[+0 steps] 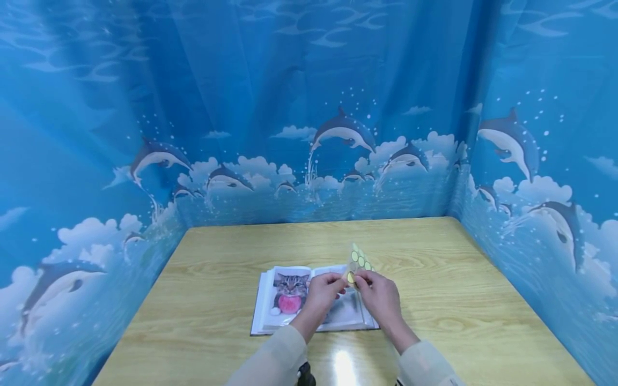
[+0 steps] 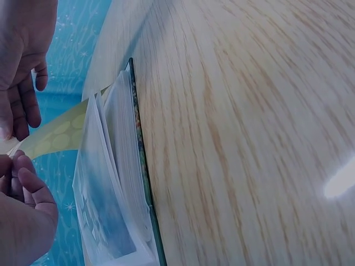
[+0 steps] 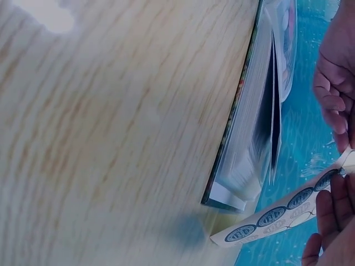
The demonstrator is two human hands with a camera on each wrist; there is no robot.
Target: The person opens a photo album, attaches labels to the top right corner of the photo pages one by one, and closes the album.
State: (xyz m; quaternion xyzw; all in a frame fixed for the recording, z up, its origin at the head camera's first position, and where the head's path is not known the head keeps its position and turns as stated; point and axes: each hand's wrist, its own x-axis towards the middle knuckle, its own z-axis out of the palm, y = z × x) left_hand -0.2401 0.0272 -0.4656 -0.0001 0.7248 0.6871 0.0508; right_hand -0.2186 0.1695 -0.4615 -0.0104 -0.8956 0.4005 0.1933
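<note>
Both hands meet over an open photo album [image 1: 270,324], holding a strip of round yellow-green stickers [image 1: 361,259]. My left hand [image 1: 321,296] pinches the strip's near edge between thumb and fingers. My right hand [image 1: 381,298] grips it beside a yellow round sticker [image 1: 350,277] at the same end, its thumb on the sticker's edge. In the right wrist view the strip's underside [image 3: 277,217] carries printed dark ovals. A photo of a tabby cat with a pink ball [image 1: 289,303] fills the album's left page; my forearms and hands partly cover the right page.
The album lies on a light wood-grain table [image 1: 212,279]. A blue curtain [image 1: 270,107] printed with dolphins and clouds stands along the back and both sides. Light glares off the table's front [image 1: 344,367].
</note>
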